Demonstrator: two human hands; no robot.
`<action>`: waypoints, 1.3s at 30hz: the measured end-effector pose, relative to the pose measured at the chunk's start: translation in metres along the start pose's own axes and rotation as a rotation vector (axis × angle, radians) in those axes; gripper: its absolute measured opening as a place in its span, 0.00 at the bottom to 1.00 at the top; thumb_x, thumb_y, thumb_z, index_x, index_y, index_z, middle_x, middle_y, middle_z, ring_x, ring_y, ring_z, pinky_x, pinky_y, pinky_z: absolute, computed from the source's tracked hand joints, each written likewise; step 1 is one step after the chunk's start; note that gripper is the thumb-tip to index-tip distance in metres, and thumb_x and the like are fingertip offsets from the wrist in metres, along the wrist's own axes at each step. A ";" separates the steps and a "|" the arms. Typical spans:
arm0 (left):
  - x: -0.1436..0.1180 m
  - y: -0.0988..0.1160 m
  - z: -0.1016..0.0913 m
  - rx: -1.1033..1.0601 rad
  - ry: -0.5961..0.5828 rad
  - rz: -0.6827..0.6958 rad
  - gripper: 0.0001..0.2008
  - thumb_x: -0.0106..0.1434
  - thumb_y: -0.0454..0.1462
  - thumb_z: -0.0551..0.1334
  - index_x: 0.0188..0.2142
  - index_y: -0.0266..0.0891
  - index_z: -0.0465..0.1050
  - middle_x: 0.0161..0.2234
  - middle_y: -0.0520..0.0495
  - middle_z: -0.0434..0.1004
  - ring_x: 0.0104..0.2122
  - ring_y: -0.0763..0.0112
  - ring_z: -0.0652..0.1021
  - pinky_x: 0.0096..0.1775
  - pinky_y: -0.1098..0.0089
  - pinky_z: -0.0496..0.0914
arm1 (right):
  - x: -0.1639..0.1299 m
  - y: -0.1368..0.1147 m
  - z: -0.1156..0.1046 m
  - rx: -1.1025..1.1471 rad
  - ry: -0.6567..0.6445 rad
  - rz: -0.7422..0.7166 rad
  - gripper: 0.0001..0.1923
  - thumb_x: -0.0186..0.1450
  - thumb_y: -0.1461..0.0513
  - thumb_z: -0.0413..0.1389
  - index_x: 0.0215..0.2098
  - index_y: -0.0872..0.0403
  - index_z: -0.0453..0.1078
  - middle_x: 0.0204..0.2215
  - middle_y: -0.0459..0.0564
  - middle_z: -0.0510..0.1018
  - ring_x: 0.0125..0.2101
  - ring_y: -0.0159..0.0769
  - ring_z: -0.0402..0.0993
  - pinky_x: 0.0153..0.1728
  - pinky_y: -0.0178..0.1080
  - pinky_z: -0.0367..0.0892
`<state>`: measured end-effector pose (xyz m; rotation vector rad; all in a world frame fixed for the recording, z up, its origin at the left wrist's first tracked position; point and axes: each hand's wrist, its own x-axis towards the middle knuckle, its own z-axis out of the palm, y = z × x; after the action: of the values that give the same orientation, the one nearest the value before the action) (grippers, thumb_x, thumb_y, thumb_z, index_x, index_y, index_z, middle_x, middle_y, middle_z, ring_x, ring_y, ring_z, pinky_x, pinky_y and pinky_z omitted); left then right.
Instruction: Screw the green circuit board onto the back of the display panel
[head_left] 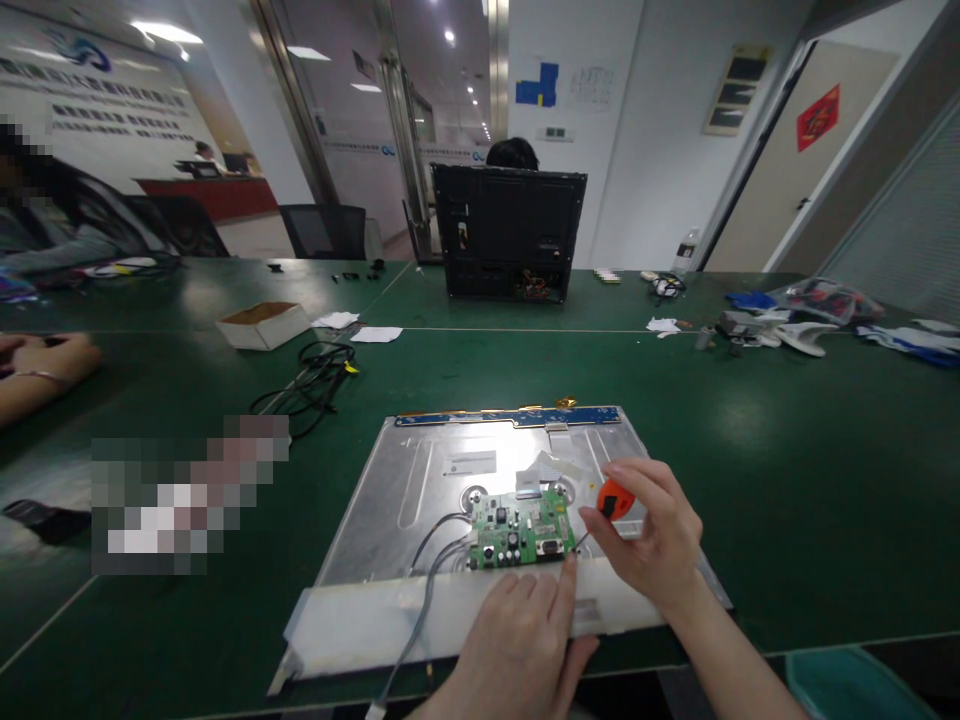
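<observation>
A silver metal display panel lies flat on the green table in front of me. On it sits a small green circuit board with grey wires running off toward the near edge. My right hand grips an orange-handled screwdriver, its tip down at the board's right corner. My left hand rests flat on the white strip along the panel's near edge, fingertips touching the board's lower edge.
A black monitor back stands upright at the far side with a person behind it. An open cardboard box and black cables lie to the left. Another person's forearm rests at the left edge. Assorted parts clutter the right.
</observation>
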<state>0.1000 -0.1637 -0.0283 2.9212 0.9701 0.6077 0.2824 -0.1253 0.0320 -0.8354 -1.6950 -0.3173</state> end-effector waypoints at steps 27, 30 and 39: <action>0.002 -0.001 -0.002 -0.025 -0.030 0.001 0.22 0.71 0.41 0.52 0.58 0.28 0.61 0.39 0.37 0.79 0.35 0.57 0.79 0.39 0.59 0.74 | -0.001 -0.001 -0.003 -0.058 0.026 -0.003 0.21 0.64 0.66 0.58 0.55 0.51 0.65 0.38 0.52 0.76 0.34 0.38 0.76 0.27 0.38 0.76; 0.002 0.000 -0.002 -0.025 -0.037 -0.002 0.22 0.72 0.42 0.51 0.59 0.28 0.61 0.38 0.38 0.79 0.34 0.58 0.78 0.39 0.59 0.74 | -0.006 0.000 -0.004 -0.010 0.010 0.020 0.22 0.63 0.67 0.56 0.56 0.54 0.65 0.38 0.55 0.78 0.36 0.40 0.78 0.29 0.40 0.77; 0.000 -0.001 -0.001 -0.015 -0.027 0.001 0.21 0.71 0.42 0.54 0.57 0.29 0.62 0.40 0.37 0.79 0.35 0.57 0.79 0.39 0.60 0.73 | -0.011 0.002 -0.003 0.072 0.017 0.043 0.24 0.62 0.67 0.60 0.56 0.54 0.63 0.39 0.53 0.80 0.37 0.39 0.80 0.33 0.39 0.78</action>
<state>0.0995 -0.1628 -0.0277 2.9092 0.9569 0.5709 0.2874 -0.1297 0.0219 -0.8128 -1.6605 -0.2325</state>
